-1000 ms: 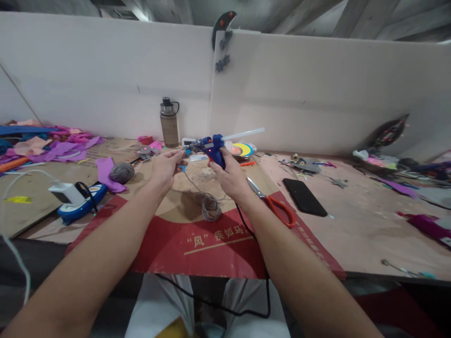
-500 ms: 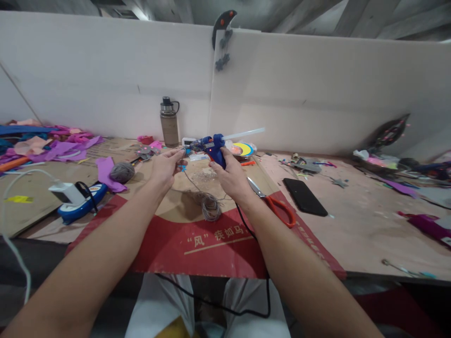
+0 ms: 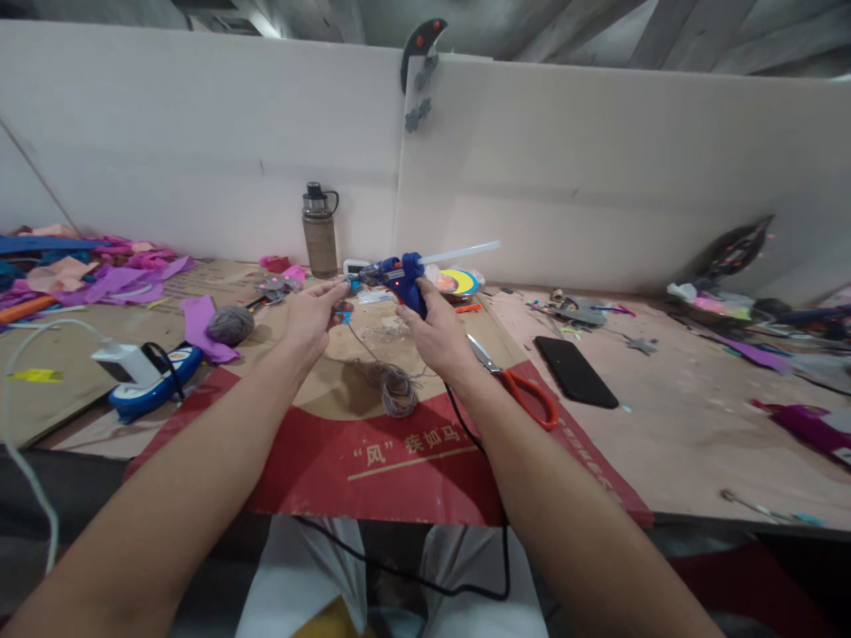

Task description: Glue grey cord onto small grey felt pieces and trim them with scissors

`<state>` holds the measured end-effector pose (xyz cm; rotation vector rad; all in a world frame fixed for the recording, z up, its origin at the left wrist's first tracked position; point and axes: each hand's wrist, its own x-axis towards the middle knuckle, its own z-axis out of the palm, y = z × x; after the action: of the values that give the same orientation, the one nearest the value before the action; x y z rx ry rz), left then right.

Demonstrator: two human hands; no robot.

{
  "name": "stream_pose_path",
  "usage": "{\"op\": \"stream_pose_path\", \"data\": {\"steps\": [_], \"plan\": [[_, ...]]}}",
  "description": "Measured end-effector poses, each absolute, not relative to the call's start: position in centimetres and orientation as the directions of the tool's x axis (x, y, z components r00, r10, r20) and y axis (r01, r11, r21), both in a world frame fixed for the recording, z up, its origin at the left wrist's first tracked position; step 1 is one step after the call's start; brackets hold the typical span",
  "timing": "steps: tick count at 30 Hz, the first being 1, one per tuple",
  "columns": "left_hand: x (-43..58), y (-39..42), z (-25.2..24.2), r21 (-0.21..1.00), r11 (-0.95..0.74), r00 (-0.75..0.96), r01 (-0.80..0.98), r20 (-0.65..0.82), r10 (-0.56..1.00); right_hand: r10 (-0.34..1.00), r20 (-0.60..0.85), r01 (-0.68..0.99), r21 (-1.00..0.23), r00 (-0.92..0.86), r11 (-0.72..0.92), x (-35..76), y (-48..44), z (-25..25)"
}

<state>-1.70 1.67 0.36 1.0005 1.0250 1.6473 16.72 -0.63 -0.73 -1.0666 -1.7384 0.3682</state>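
My right hand [image 3: 435, 335] grips a blue hot glue gun [image 3: 401, 276] with a clear glue stick poking out of its back; the nozzle points left. My left hand [image 3: 311, 315] is pinched on something small at the nozzle tip, with a bit of blue showing below the fingers; I cannot make out what it is. A thin grey thread runs down from there to a loose coil of thread [image 3: 397, 391] on the red and brown cardboard sheet [image 3: 372, 465]. The gun's black cord trails past my right wrist and over the table edge.
Red-handled scissors [image 3: 522, 386] and a black phone [image 3: 575, 371] lie right of my right hand. A grey yarn ball [image 3: 230, 324], a blue case with a white charger [image 3: 150, 377], purple and pink felt scraps [image 3: 110, 275] and a water bottle [image 3: 319, 230] are to the left and behind.
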Motion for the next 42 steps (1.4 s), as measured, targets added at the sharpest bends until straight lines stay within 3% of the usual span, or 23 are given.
{"op": "stream_pose_path", "data": {"steps": [42], "plan": [[-1.82,1.82,0.52,0.924,-0.230,-0.287,-0.304,0.142,0.947,0.792,0.604,0.496,-0.664,-0.086,0.560,16.85,-0.94,-0.57]]}}
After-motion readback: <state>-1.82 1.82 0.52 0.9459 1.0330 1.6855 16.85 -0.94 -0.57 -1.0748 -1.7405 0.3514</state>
